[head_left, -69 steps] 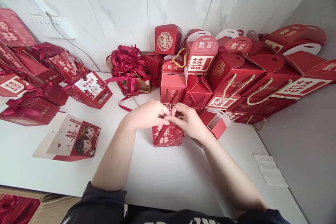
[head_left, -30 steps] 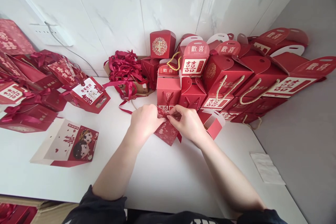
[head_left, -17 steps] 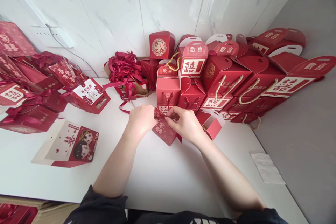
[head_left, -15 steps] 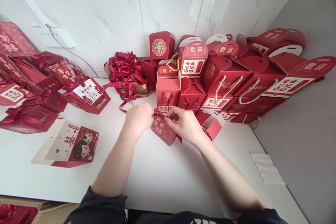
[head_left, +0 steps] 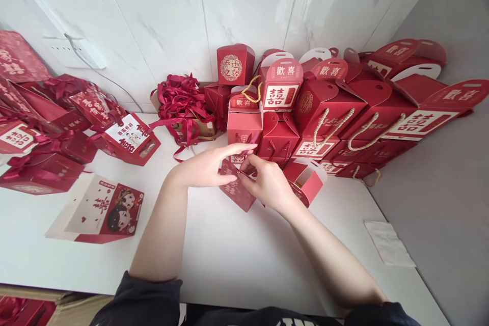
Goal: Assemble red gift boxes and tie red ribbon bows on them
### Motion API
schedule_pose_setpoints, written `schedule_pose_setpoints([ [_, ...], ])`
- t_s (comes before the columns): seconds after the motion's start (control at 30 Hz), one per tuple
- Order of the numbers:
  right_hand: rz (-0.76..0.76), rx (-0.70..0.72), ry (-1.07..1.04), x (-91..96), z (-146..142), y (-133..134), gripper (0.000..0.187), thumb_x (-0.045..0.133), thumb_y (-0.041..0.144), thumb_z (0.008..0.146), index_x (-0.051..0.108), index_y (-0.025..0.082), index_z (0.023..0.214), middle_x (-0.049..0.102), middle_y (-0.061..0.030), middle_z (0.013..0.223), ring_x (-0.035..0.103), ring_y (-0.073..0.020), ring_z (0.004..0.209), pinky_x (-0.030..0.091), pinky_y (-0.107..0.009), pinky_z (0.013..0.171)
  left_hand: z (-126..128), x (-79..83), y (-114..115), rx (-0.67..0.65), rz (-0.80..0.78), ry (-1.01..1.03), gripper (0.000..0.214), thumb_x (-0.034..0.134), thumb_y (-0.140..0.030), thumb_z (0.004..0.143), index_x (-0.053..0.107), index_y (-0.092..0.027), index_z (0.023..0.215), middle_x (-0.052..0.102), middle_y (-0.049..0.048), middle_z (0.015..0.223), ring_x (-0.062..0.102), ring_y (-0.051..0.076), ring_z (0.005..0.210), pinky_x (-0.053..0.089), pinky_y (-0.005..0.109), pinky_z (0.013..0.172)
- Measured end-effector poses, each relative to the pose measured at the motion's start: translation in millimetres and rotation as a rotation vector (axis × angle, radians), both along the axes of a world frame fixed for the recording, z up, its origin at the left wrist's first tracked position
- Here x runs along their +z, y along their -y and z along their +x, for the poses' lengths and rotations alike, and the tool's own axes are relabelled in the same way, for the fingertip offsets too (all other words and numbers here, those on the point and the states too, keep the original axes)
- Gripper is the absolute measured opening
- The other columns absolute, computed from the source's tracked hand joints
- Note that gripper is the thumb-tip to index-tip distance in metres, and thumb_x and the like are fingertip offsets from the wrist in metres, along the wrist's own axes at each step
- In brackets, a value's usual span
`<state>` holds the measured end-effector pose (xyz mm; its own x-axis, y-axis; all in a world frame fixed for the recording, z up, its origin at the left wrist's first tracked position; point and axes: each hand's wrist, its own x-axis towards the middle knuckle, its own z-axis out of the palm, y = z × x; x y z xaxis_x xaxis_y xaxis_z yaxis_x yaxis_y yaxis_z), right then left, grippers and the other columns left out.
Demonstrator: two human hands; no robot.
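Note:
A small red patterned gift box point(head_left: 236, 192) stands tilted on the white table point(head_left: 237, 254), between my two hands. My left hand point(head_left: 208, 166) rests over its top left, fingers stretched out towards the right, thumb against the box. My right hand point(head_left: 267, 183) is curled, pinching the box's top flap at the right. The box's upper part is hidden under my fingers.
Stacked red gift boxes with rope handles point(head_left: 328, 112) fill the back right against the tiled wall. A heap of red ribbons point(head_left: 183, 99) lies behind. More red boxes point(head_left: 46, 127) and a flat cartoon-printed bag point(head_left: 101, 209) sit left. An open small red box point(head_left: 305, 183) stands right of my hand.
My left hand has uncurled and its fingers now reach out over the box top. The box has turned and tilted a little. My right hand stays pinched on the flap.

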<state>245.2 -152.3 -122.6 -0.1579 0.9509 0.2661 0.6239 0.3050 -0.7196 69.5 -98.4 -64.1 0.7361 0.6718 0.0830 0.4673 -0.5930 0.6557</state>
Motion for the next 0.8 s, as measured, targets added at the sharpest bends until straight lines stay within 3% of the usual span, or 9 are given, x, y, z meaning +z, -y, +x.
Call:
schedule_pose_setpoints([
  [0.07, -0.015, -0.009, -0.015, 1.3, 0.5, -0.2, 0.004, 0.057, 0.022, 0.083, 0.054, 0.023, 0.086, 0.069, -0.0001, 0.083, 0.064, -0.0172, 0.069, 0.045, -0.026, 0.067, -2.5, -4.3, -7.2, -0.074, -0.059, -0.021, 0.072, 0.062, -0.019, 0.079, 0.038, -0.032, 0.146, 0.045, 0.0023, 0.148, 0.053, 0.021, 0.127, 0.045, 0.028, 0.102],
  [0.13, -0.024, -0.011, -0.028, 2.5, 1.3, -0.1, 0.005, 0.057, 0.021, 0.084, 0.054, 0.023, 0.087, 0.07, 0.0002, 0.086, 0.064, -0.0168, 0.07, 0.045, -0.026, 0.067, -3.9, -8.4, -12.9, -0.033, -0.096, -0.018, 0.082, 0.063, -0.021, 0.08, 0.026, -0.034, 0.151, 0.049, 0.0052, 0.144, 0.058, 0.02, 0.118, 0.046, 0.03, 0.1],
  [0.23, -0.059, 0.004, -0.024, 5.6, 4.6, 1.2, 0.002, 0.057, 0.022, 0.085, 0.055, 0.023, 0.086, 0.069, 0.0012, 0.082, 0.061, -0.0152, 0.065, 0.043, -0.025, 0.063, -3.5, -13.0, -17.3, 0.066, -0.132, -0.019, 0.095, 0.067, -0.026, 0.08, 0.008, -0.03, 0.155, 0.069, 0.0044, 0.106, 0.065, 0.017, 0.094, 0.049, 0.031, 0.089],
  [0.3, -0.088, 0.026, 0.003, 9.3, 9.4, 2.8, 0.0, 0.056, 0.023, 0.086, 0.057, 0.023, 0.086, 0.067, 0.0018, 0.077, 0.058, -0.014, 0.06, 0.041, -0.024, 0.06, -3.0, -15.3, -18.7, 0.068, -0.177, -0.012, 0.104, 0.07, -0.027, 0.079, 0.0, -0.028, 0.155, 0.069, 0.0005, 0.087, 0.065, 0.017, 0.083, 0.05, 0.03, 0.081],
  [0.5, -0.047, 0.222, 0.205, 23.3, 27.7, 8.1, 0.02, 0.047, 0.029, 0.097, 0.059, 0.021, 0.083, 0.059, 0.0017, 0.065, 0.051, -0.0121, 0.056, 0.035, -0.024, 0.057, -1.1, -25.0, -22.7, -0.046, -0.293, 0.094, 0.108, 0.073, -0.02, 0.077, -0.001, -0.029, 0.155, 0.065, -0.0011, 0.079, 0.062, 0.017, 0.078, 0.051, 0.031, 0.074],
  [0.67, 0.147, 0.04, 0.307, 19.8, 27.9, 3.5, 0.02, 0.039, 0.021, 0.099, 0.054, 0.019, 0.113, 0.063, -0.0034, 0.09, 0.055, -0.0136, 0.065, 0.036, -0.025, 0.055, 6.3, -31.4, -21.4, -0.104, -0.31, 0.147, 0.107, 0.075, -0.021, 0.076, 0.004, -0.031, 0.155, 0.063, -0.0004, 0.083, 0.061, 0.017, 0.079, 0.053, 0.032, 0.072],
  [0.8, 0.359, 0.08, 0.5, 12.3, 27.5, -1.8, 0.033, 0.041, 0.017, 0.098, 0.052, 0.026, 0.128, 0.059, -0.004, 0.1, 0.054, -0.0144, 0.07, 0.039, -0.026, 0.059, 8.7, -32.0, -19.8, -0.116, -0.341, 0.186, 0.111, 0.076, -0.017, 0.074, 0.001, -0.033, 0.155, 0.063, -0.0008, 0.085, 0.063, 0.017, 0.08, 0.056, 0.033, 0.072],
])
